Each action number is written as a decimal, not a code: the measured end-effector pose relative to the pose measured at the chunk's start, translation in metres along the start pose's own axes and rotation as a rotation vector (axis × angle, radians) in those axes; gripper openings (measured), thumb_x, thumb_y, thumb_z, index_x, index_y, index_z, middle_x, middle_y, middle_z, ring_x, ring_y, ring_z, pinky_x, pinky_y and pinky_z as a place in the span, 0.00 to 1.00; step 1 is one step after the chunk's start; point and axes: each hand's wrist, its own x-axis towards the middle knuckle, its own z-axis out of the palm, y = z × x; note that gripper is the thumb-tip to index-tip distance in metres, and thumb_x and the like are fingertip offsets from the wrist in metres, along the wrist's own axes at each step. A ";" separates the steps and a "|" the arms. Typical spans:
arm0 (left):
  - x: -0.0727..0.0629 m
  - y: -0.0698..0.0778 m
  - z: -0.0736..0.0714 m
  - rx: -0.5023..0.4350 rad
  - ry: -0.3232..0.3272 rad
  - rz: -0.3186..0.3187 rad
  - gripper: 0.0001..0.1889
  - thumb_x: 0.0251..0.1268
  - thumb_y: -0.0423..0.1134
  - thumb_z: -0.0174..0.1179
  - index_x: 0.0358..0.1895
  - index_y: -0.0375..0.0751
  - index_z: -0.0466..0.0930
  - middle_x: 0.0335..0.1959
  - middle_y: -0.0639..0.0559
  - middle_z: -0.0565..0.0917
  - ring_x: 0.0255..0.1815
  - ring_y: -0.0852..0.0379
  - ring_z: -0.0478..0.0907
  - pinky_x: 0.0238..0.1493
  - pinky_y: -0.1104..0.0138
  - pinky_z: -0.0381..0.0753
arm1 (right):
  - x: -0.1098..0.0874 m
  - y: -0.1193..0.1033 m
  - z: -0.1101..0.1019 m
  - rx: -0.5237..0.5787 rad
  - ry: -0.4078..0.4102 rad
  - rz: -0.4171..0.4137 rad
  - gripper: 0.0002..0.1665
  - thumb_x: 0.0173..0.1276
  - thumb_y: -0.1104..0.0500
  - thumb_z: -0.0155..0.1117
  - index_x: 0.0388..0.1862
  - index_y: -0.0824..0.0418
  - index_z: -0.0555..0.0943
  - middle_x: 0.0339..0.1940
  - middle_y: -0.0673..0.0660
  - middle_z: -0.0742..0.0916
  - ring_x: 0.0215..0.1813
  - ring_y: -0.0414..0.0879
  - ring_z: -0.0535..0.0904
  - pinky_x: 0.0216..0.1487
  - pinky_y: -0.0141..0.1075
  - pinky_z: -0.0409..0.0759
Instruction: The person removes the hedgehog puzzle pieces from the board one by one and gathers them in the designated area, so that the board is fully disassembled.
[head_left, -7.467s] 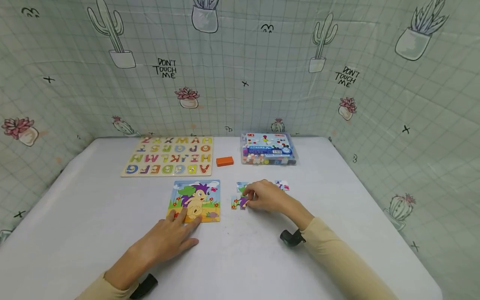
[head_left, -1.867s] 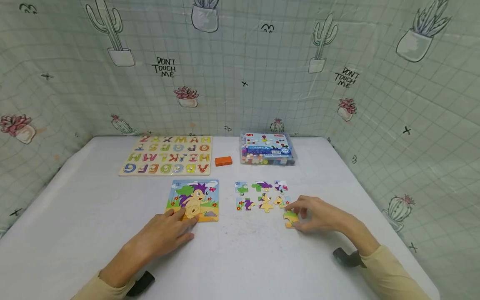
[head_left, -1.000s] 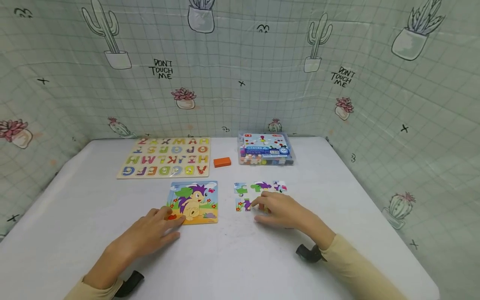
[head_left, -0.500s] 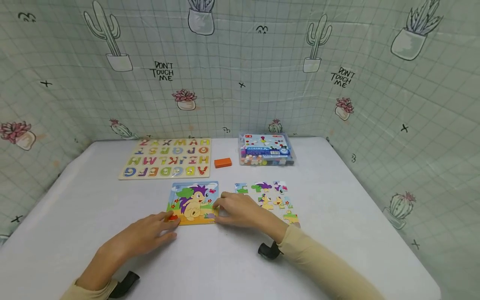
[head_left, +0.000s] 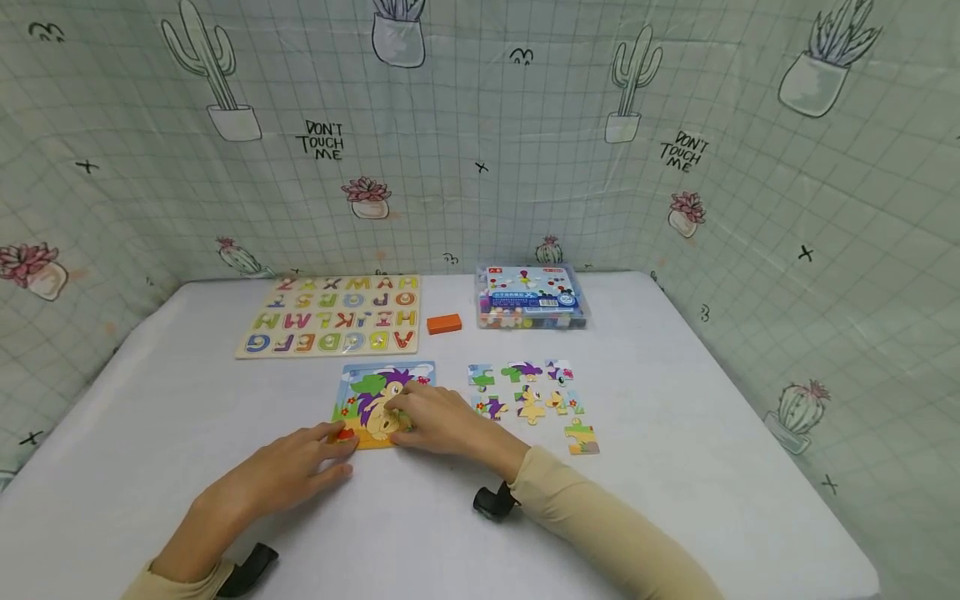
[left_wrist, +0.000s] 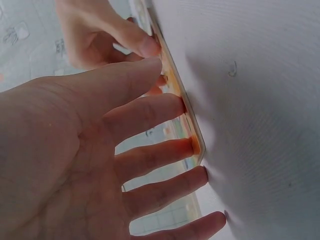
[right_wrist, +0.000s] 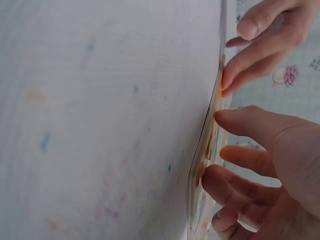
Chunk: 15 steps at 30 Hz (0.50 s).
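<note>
The hedgehog jigsaw board lies flat in front of me. My left hand rests straight fingertips on its lower left corner, as the left wrist view also shows. Over the lower middle of the board, my right hand has thumb and fingertips around a puzzle piece that is mostly hidden in the head view. In the right wrist view, the thumb and fingers touch the board's surface. Several loose jigsaw pieces, among them a yellow-green one, lie in rows to the right.
At the back left lies a wooden alphabet board. An orange block sits between it and a clear plastic box of coloured parts. A patterned cloth hangs behind the white table.
My right hand has moved left from the loose pieces onto the board. Compared with 7.5 seconds ago, more pieces lie in view on the right. My left hand has shifted slightly left.
</note>
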 end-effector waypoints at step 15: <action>0.001 0.000 0.002 0.004 0.009 -0.001 0.26 0.65 0.56 0.60 0.61 0.47 0.80 0.68 0.35 0.72 0.67 0.31 0.70 0.59 0.36 0.72 | 0.001 -0.006 -0.001 -0.018 -0.004 0.012 0.24 0.66 0.48 0.69 0.59 0.53 0.82 0.51 0.49 0.85 0.39 0.35 0.74 0.34 0.24 0.73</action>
